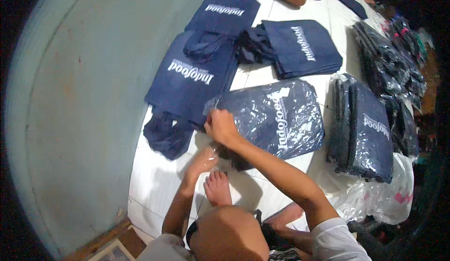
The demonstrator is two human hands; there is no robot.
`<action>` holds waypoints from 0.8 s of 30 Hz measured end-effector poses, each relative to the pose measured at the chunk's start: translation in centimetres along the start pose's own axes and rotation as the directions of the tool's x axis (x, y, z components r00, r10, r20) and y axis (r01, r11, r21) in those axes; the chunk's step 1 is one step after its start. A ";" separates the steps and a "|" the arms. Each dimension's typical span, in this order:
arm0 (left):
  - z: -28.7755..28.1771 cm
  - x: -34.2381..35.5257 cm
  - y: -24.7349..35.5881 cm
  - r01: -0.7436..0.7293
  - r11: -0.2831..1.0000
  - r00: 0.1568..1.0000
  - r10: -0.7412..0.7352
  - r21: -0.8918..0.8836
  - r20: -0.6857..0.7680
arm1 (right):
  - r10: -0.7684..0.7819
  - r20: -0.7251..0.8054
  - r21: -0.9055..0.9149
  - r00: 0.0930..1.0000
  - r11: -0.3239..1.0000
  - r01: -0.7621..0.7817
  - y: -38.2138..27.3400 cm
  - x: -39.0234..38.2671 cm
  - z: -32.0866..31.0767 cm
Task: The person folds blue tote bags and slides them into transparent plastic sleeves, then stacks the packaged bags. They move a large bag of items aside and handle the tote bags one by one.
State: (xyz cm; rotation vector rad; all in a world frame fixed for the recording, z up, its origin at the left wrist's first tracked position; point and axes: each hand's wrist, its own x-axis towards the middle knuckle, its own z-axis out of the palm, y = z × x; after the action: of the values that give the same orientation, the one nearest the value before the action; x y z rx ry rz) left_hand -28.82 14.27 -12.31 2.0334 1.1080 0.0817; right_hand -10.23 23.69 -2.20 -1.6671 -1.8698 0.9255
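Wearing a white short-sleeved shirt, sleeve hems ending above the elbows, light fabric showing at both shoulders along the lower edge. Leaving both forearms bare from sleeve to wrist. Wearing nothing on the left hand (202,160) or the right hand (221,127): no gloves, no rings, no watch or bracelet showing at either wrist. Going barefoot, one foot (218,188) showing toes uncovered, a second partly hidden under the right arm. Showing dark cloth at the lap, kind unclear.
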 end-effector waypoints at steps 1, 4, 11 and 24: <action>-1.2 0.3 1.4 0.089 0.995 0.995 -0.091 -0.054 -0.041 | 0.007 -0.034 -0.041 0.999 0.999 -0.008 0.4 0.1 0.3; -4.1 -1.3 2.6 0.100 0.918 0.918 -0.235 -0.384 -0.320 | 0.039 -0.032 -0.007 0.999 0.999 -0.039 0.1 1.4 0.8; -4.2 0.2 11.2 0.081 0.729 0.824 -0.433 -0.680 -0.366 | 0.014 0.061 -0.175 0.998 0.985 -0.003 -2.5 1.4 -0.9; 4.1 5.1 8.0 0.366 0.788 0.676 -0.591 -0.496 -0.440 | -0.222 0.120 -0.553 0.968 0.795 0.251 -5.9 1.0 1.6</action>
State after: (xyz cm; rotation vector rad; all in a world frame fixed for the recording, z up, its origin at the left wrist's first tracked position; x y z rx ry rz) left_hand -18.63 13.15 -11.24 1.3216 1.8380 0.6268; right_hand -15.50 24.15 0.96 -1.6593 -2.4882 0.3133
